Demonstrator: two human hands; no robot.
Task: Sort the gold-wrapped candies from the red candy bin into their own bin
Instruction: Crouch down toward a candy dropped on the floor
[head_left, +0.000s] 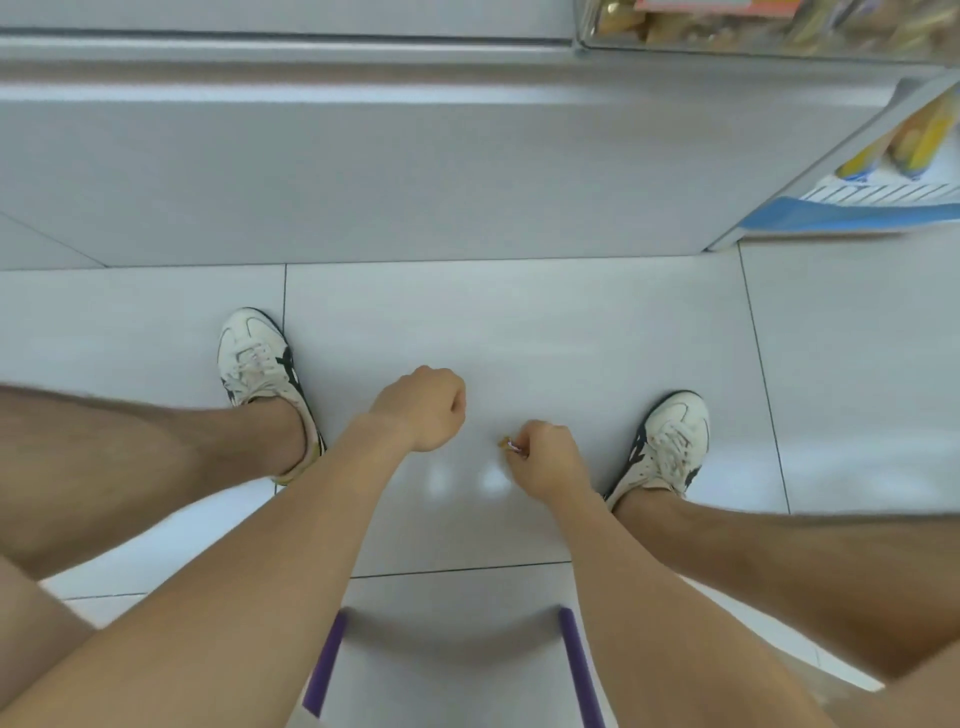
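I am looking straight down at a white tiled floor. My right hand (545, 462) pinches a small gold-wrapped candy (510, 445) that sticks out to the left of its fingers, low over the floor between my feet. My left hand (423, 408) hangs beside it, fingers curled into a fist with nothing visible in it. A clear bin (753, 26) with yellowish wrapped goods shows at the top right edge. No red candy bin is in view.
My two white sneakers stand on the tiles, one at the left (260, 364) and one at the right (670, 441). A grey shelf base (363, 171) runs across the top. Yellow packets (914, 140) lie on a low shelf at right. Two purple bars (579, 670) show below.
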